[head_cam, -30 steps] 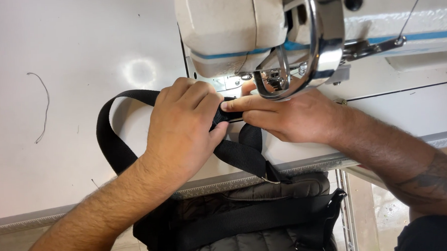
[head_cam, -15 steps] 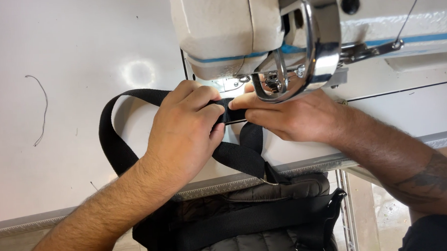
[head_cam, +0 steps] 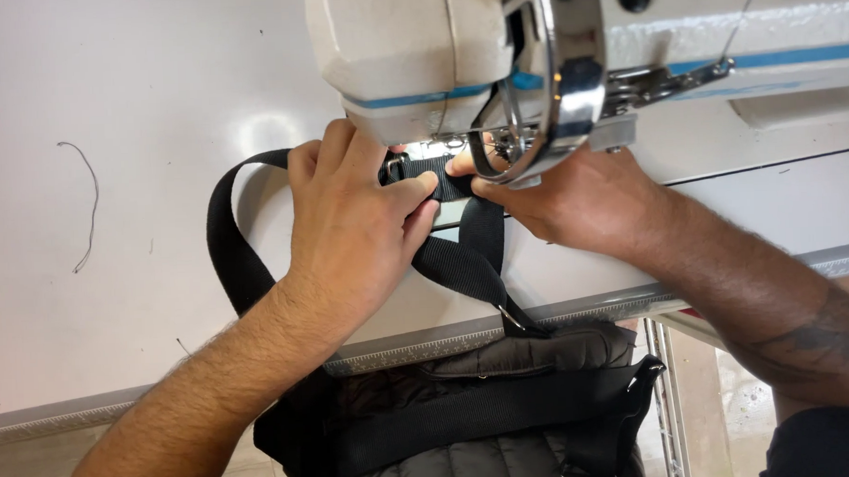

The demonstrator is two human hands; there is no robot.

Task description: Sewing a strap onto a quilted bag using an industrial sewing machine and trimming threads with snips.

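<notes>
Pinching the black strap (head_cam: 463, 256), left hand (head_cam: 354, 227) and right hand (head_cam: 574, 200) meet under the sewing machine (head_cam: 456, 49).

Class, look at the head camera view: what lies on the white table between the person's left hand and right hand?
In the head view, a black webbing strap bridges left hand and right hand.
</notes>
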